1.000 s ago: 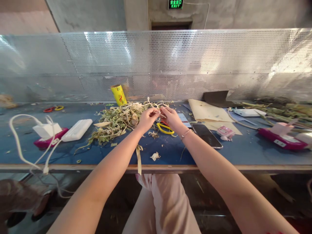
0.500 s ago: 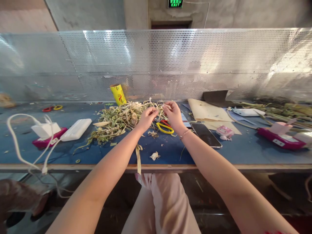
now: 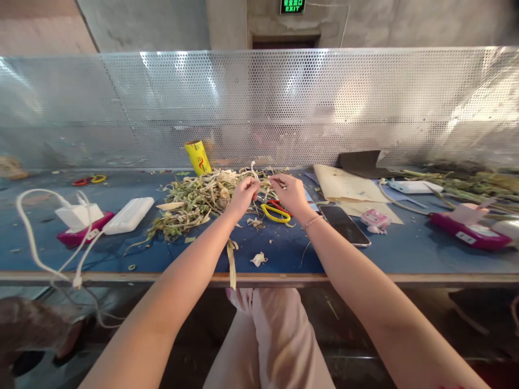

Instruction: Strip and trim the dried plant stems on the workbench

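Note:
My left hand (image 3: 244, 195) is closed in a pinch at the right end of a heap of dried plant strips (image 3: 194, 200). A pale dried plant strip (image 3: 254, 168) curls up from its fingertips. Close by on the right, my right hand (image 3: 288, 193) pinches with thumb and forefinger; anything between them is too small to make out. The two sets of fingertips are a short gap apart. Below them on the blue table (image 3: 284, 254) lie scissors (image 3: 276, 213) with yellow and red handles. Pale scraps (image 3: 258, 259) are scattered nearer the edge.
A yellow tube (image 3: 197, 158) stands behind the heap, before a perforated metal screen (image 3: 284, 102). At left are a white power bank (image 3: 128, 215) and a corded magenta power strip (image 3: 85, 229). A phone (image 3: 344, 226), pink case (image 3: 375, 220), paper (image 3: 348, 186) and another magenta strip (image 3: 470, 232) lie right.
My right hand has lowered slightly and its fingers have flattened toward the left hand. My left hand stays nearly in place. The whole view has shifted a little.

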A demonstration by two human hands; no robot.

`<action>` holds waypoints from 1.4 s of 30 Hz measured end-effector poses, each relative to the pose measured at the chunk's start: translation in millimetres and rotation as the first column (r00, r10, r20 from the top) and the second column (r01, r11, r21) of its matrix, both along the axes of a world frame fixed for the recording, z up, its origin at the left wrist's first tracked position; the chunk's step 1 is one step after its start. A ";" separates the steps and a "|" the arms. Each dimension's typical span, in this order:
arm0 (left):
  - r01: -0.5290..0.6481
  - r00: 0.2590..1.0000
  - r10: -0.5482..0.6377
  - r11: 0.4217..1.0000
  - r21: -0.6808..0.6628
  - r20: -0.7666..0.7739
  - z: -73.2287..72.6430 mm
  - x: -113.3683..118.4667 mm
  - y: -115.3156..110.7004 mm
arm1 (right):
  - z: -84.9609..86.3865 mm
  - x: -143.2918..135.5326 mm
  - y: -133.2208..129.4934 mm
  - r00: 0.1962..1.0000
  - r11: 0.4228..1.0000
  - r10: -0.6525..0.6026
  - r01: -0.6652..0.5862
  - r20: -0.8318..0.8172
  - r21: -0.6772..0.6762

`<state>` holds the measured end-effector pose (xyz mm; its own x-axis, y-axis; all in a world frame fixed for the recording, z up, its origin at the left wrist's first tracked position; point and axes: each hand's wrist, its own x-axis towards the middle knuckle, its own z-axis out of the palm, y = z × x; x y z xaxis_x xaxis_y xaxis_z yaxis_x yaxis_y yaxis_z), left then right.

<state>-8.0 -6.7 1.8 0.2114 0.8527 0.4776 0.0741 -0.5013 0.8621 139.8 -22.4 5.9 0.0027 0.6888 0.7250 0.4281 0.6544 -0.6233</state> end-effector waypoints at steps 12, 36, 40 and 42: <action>-0.031 0.983 0.041 0.998 0.057 -0.178 1.9 3.2 -6.8 | 5.1 -5.4 -6.5 0.874 0.885 0.372 -0.436 -0.312 -0.165; 0.052 0.984 -0.034 0.994 0.098 -0.175 2.4 3.3 -8.8 | -2.9 4.7 12.2 0.894 0.872 0.385 -0.434 -0.229 -0.227; 0.045 0.986 -0.023 0.991 0.130 -0.166 2.0 3.1 -6.9 | -1.1 3.2 9.8 0.884 0.872 0.381 -0.441 -0.271 -0.212; 0.041 0.986 -0.018 0.990 0.136 -0.165 1.5 3.1 -5.6 | 0.2 2.5 8.2 0.878 0.868 0.374 -0.445 -0.298 -0.221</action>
